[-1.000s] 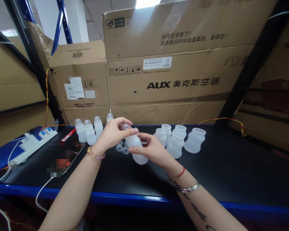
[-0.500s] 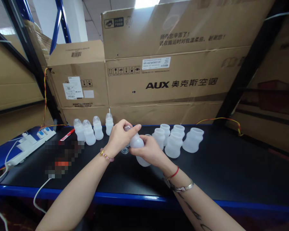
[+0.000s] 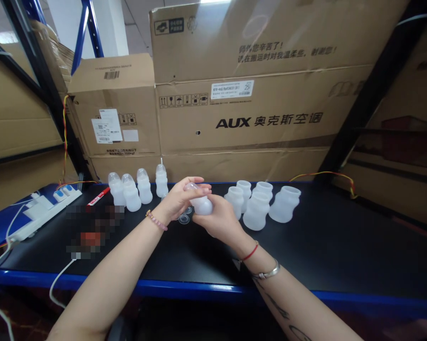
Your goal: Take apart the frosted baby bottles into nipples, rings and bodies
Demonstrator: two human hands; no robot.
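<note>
A frosted white baby bottle (image 3: 203, 207) is held tilted between my hands, above the middle of the table. My left hand (image 3: 179, 200) is closed about its clear-capped top end, fingers lying across the cap. Around the body wraps my right hand (image 3: 223, 219), which hides part of it. Small clear discs (image 3: 184, 219) lie on the table just below my left hand. Right of my hands stand several open, wavy-sided bottles (image 3: 256, 212) without tops. Several bottles with clear domed caps (image 3: 131, 195) stand upright to the left.
The black tabletop (image 3: 185, 255) has a blue front edge (image 3: 199, 288). At the left lie a red and white marker (image 3: 98, 195), a blurred-out object with a white cable, and a power strip (image 3: 46, 218). Large cardboard (image 3: 256, 147) walls the back.
The bottle has tipped, and its lower body no longer shows beneath my right hand. My left fingers have shifted and now stretch across the cap. The standing bottles stay put.
</note>
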